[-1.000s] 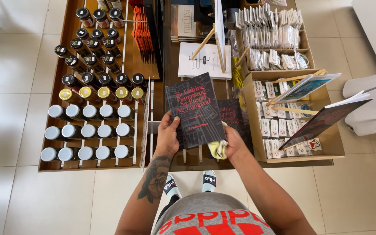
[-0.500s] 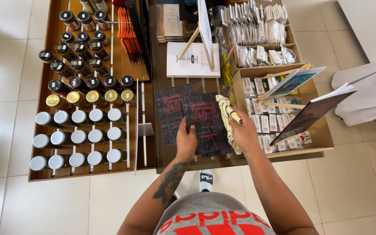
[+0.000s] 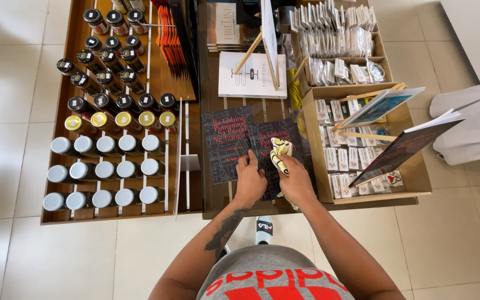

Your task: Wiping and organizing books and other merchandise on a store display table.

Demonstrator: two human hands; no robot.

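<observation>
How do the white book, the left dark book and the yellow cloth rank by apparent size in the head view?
1. Left dark book
2. White book, close to it, so unsure
3. Yellow cloth, clearly smallest

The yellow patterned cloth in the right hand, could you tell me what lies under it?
Under the yellow cloth lies a dark book with red lettering, beside a matching book. The right hand and cloth cover part of its cover.
</observation>
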